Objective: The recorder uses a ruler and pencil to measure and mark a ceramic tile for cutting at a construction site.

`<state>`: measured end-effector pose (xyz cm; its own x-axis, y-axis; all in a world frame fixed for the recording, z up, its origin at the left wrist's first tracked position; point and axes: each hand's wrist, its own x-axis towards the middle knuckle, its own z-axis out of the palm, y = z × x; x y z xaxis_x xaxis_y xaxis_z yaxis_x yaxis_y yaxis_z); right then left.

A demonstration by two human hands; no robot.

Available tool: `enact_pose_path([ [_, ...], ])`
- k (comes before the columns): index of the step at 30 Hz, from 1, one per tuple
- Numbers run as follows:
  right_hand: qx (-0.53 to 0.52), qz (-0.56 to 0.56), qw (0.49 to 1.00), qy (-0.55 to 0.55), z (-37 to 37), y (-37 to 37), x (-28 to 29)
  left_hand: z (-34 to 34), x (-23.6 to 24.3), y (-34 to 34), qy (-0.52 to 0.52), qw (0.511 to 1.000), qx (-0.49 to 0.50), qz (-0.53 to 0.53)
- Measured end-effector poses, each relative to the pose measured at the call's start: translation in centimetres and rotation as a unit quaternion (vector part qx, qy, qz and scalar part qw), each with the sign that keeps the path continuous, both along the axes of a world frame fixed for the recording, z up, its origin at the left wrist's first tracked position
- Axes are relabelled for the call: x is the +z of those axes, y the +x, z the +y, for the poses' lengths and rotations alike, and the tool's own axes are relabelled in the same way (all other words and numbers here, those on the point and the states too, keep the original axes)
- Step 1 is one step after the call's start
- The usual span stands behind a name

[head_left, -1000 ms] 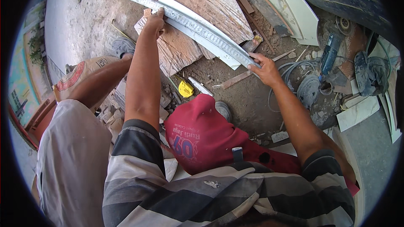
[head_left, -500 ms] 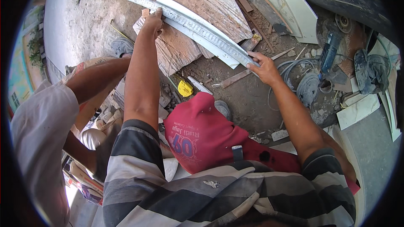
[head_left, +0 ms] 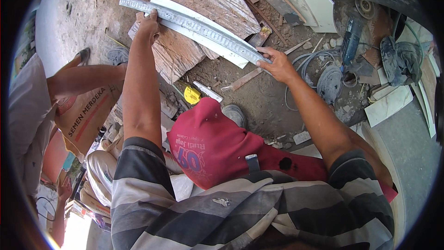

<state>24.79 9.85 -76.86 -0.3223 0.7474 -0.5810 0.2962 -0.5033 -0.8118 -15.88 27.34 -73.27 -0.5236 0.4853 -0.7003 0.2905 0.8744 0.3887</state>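
Note:
A long ridged metal strip (head_left: 203, 27) stretches between my hands, slanting from upper left down to the right. My left hand (head_left: 149, 28) grips it near its far left part, thumb on top. Around its right end close the fingers of my right hand (head_left: 279, 65). Directly beneath the strip lies a narrow white tile piece (head_left: 207, 43), its edges showing on both sides. Whether my hands also touch the tile, I cannot tell. Under these are rough, reddish-brown dusty slabs (head_left: 217, 1).
A yellow tape measure (head_left: 192, 95) lies on the dirt. To the right are a blue angle grinder (head_left: 353, 41), coiled cable (head_left: 301, 67) and tile offcuts (head_left: 389, 105). White curved panels (head_left: 319, 4) stand at the back. On the left, a co-worker's arm (head_left: 88, 80) is beside a paper sack (head_left: 90, 118).
The whole view has shifted, so the scene sits further left. My hands keep their hold on the strip. At left, more of the paper sack shows beside the co-worker's arm.

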Motion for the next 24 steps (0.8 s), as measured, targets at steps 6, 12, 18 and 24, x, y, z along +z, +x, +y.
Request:
enact_pose_path([
  [6, 0.014, -0.028, 1.0, 0.005, 0.0, 0.1, -0.1, 0.2, 0.3, -0.1, -0.03, 0.999, -0.004, -0.025],
  [12, 0.014, -0.014, 1.0, -0.02, 0.5, -0.1, 0.8, 0.0, -0.2, -1.4, -0.048, 0.999, -0.021, -0.008],
  [18, -0.01, 0.043, 0.999, -0.015, 0.3, 0.0, 0.9, 0.1, -0.1, -0.1, -0.046, 0.999, -0.014, 0.018],
  [24, -0.001, 0.047, 0.999, -0.015, 0.9, -0.2, 2.2, 0.1, -0.8, -1.1, -0.045, 0.999, -0.022, 0.012],
])
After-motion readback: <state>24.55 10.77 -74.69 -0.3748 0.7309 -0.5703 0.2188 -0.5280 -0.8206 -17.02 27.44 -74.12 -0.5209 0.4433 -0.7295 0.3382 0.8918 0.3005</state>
